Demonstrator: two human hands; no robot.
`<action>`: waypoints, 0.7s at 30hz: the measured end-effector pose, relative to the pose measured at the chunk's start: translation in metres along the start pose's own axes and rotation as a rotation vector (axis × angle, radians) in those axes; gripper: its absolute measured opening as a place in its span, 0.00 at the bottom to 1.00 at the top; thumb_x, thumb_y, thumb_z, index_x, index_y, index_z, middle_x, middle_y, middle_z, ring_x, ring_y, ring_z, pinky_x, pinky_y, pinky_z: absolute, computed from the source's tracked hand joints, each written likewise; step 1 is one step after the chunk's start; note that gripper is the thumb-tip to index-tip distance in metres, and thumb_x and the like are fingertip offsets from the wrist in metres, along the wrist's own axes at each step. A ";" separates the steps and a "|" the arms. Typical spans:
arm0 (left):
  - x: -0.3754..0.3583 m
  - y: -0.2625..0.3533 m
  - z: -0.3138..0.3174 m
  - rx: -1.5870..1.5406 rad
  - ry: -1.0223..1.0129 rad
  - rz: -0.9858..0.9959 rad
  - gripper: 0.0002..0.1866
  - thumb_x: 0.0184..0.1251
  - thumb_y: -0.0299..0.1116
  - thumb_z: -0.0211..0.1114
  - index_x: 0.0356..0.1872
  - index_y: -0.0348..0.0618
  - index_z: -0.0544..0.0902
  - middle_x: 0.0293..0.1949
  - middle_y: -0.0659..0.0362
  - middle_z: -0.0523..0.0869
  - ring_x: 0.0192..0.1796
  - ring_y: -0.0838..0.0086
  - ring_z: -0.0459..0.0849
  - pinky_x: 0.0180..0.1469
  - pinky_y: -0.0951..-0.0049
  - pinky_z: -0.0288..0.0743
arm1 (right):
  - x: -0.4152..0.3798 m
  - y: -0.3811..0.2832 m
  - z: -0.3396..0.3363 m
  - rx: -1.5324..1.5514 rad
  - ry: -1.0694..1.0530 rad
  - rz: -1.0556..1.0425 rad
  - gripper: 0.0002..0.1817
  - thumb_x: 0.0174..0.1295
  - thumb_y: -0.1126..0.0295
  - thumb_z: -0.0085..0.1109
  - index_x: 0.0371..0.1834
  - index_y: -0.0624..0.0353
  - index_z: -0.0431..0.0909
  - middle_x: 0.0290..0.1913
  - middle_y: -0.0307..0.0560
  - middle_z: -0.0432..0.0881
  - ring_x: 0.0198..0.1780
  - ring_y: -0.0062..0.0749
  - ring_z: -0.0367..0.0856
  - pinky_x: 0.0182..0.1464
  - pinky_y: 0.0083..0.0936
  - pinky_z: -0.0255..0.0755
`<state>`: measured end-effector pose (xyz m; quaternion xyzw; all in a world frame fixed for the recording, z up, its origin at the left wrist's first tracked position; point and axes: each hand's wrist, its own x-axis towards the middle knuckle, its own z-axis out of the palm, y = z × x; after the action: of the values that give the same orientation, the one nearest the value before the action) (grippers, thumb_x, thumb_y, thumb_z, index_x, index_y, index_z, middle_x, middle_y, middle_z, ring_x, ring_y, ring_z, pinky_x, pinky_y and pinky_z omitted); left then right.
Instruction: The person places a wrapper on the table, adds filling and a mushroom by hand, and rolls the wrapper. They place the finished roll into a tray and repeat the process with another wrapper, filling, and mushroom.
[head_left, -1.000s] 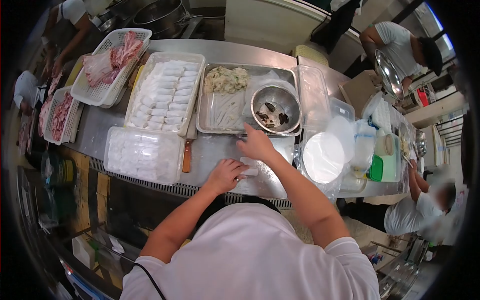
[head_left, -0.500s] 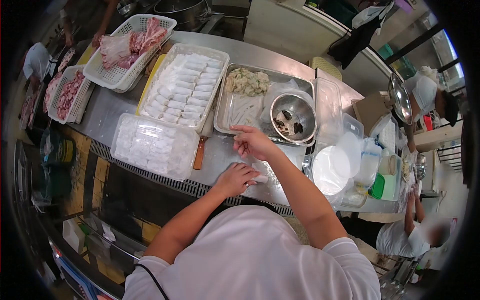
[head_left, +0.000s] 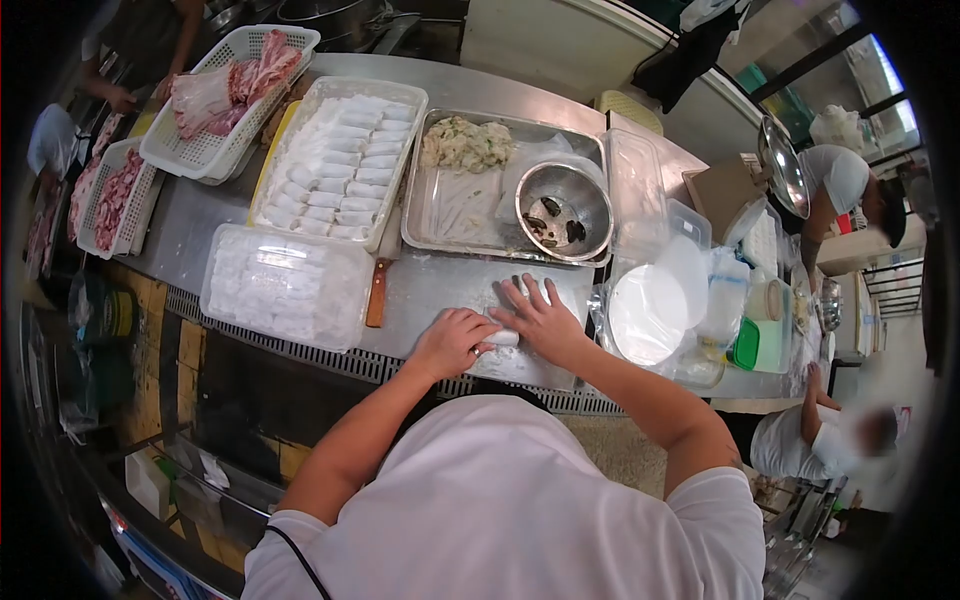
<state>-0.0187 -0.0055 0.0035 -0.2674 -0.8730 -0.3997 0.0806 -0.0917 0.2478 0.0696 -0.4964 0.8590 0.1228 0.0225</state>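
Observation:
A small white roll [head_left: 502, 338] lies on the floured steel counter [head_left: 440, 290] near its front edge. My left hand [head_left: 455, 343] has its fingers closed on the roll's left end. My right hand [head_left: 541, 318] rests with spread fingers, palm down, at the roll's upper right side. Above my hands is a steel tray [head_left: 412, 225] with a pale, green-flecked mixture [head_left: 467, 143] and a steel bowl [head_left: 563, 212] of small dark pieces. Rows of white rolls [head_left: 345, 170] lie in a plastic tub to the left. Below the tub is a lidded container [head_left: 285, 290] of white pieces.
A wooden-handled knife [head_left: 377, 293] lies beside the lidded container. White baskets of raw meat [head_left: 222, 98] stand at the far left. Round white wrappers [head_left: 647, 314] and plastic containers [head_left: 768, 330] are at the right. Other people work at both ends.
My right hand has come down from above the counter to the roll, its fingers now spread. My left hand remains at the roll. The whole view has shifted slightly.

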 end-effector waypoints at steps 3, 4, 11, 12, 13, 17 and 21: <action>0.001 0.000 -0.003 -0.004 -0.019 -0.006 0.19 0.69 0.40 0.79 0.60 0.51 0.92 0.55 0.62 0.92 0.60 0.59 0.86 0.65 0.54 0.78 | -0.012 0.002 0.010 -0.094 -0.060 -0.048 0.41 0.78 0.60 0.59 0.94 0.34 0.60 0.95 0.57 0.51 0.91 0.65 0.56 0.85 0.72 0.57; 0.002 0.000 -0.003 -0.013 -0.019 -0.007 0.19 0.69 0.40 0.79 0.60 0.51 0.92 0.55 0.61 0.92 0.60 0.59 0.86 0.65 0.54 0.78 | -0.023 0.006 0.006 -0.137 -0.071 -0.048 0.40 0.78 0.60 0.58 0.94 0.36 0.61 0.95 0.57 0.51 0.91 0.65 0.55 0.85 0.72 0.56; 0.004 0.004 -0.003 0.003 -0.010 -0.024 0.17 0.71 0.38 0.77 0.59 0.53 0.92 0.55 0.63 0.92 0.60 0.62 0.87 0.65 0.56 0.78 | -0.043 -0.028 -0.007 0.537 0.108 0.198 0.34 0.67 0.69 0.69 0.77 0.60 0.77 0.78 0.61 0.74 0.78 0.61 0.73 0.79 0.56 0.70; 0.006 0.005 -0.003 0.005 -0.008 -0.030 0.17 0.71 0.38 0.77 0.59 0.53 0.92 0.55 0.62 0.91 0.60 0.61 0.86 0.66 0.56 0.78 | -0.036 -0.037 -0.003 0.785 0.183 0.239 0.32 0.64 0.70 0.72 0.74 0.62 0.79 0.73 0.61 0.79 0.74 0.60 0.78 0.78 0.52 0.73; 0.007 0.005 -0.003 0.007 -0.007 -0.037 0.17 0.71 0.37 0.77 0.59 0.52 0.92 0.55 0.61 0.90 0.60 0.60 0.86 0.66 0.55 0.78 | -0.027 -0.046 -0.010 0.700 0.370 0.199 0.27 0.58 0.74 0.76 0.63 0.63 0.82 0.59 0.55 0.84 0.62 0.56 0.82 0.70 0.44 0.77; 0.012 0.003 0.000 0.063 -0.002 -0.049 0.17 0.70 0.35 0.76 0.59 0.50 0.92 0.57 0.57 0.87 0.62 0.56 0.84 0.66 0.53 0.78 | -0.012 -0.060 0.009 0.631 0.413 0.275 0.21 0.61 0.72 0.74 0.58 0.60 0.84 0.57 0.52 0.85 0.61 0.52 0.82 0.66 0.45 0.77; 0.018 -0.001 0.002 0.032 0.030 -0.085 0.17 0.69 0.34 0.77 0.58 0.50 0.92 0.59 0.56 0.86 0.63 0.55 0.84 0.67 0.53 0.77 | -0.005 -0.054 0.015 0.520 0.419 0.307 0.17 0.65 0.69 0.71 0.56 0.59 0.85 0.56 0.50 0.85 0.61 0.51 0.81 0.68 0.48 0.73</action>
<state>-0.0344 0.0024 0.0075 -0.2226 -0.8885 -0.3929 0.0809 -0.0444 0.2299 0.0457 -0.3541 0.9120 -0.2019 -0.0472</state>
